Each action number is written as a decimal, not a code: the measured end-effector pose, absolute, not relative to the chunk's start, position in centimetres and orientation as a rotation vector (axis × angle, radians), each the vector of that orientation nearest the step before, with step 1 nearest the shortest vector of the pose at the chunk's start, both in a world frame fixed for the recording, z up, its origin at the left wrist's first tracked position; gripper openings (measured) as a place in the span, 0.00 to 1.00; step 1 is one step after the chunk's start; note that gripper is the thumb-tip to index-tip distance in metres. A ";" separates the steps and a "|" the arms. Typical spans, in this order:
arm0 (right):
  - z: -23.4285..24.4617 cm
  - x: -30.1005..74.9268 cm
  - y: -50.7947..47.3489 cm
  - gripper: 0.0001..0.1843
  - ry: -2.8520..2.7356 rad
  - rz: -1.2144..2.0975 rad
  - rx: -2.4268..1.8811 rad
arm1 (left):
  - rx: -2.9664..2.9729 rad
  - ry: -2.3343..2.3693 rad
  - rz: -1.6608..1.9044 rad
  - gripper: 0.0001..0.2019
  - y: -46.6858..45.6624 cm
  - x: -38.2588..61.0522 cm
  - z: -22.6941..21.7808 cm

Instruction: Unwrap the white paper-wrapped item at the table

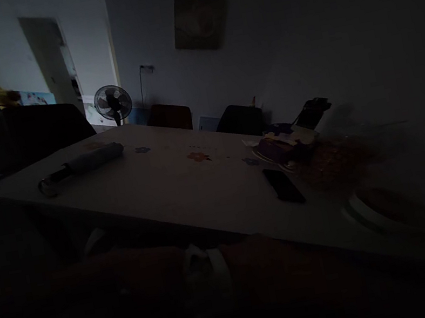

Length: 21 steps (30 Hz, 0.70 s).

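Observation:
Deep shadow covers the lower part of the head view. A pale object (207,267) shows there, below the table's near edge, its kind not clear. On its left lies a dim reddish-brown shape (144,261), and another reddish-brown shape (258,258) lies on its right. These may be my hands or arms, or my legs; the darkness hides any fingers. On the table (152,191) above them rest a folded umbrella (93,158) with a curved handle at the left and a dark phone (283,186) towards the right.
At the table's right are a heap of bags (286,143) and a pale-rimmed round container (373,210). Chairs stand along the far side, one brown chair (169,117) and one black chair (240,119). A fan (113,103) is beyond the far left end.

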State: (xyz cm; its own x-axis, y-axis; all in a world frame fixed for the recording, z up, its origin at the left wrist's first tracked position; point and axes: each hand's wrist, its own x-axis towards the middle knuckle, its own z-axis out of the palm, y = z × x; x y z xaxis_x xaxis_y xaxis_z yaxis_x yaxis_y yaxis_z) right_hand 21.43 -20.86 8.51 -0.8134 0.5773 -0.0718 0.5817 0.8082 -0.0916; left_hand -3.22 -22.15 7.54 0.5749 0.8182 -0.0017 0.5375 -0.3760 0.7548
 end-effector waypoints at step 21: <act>11.4 21.3 -14.7 0.07 2.705 1.341 0.867 | 2.553 1.229 0.335 0.37 -13.5 -0.5 11.9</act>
State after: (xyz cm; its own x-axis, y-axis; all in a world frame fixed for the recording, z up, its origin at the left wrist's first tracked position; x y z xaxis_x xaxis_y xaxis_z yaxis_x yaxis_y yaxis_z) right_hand 21.29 -14.74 11.43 -0.8475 0.4756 0.2355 0.4754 0.4829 0.7354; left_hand -0.50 -13.48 11.92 0.6095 0.7884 0.0832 0.7218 -0.5953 0.3531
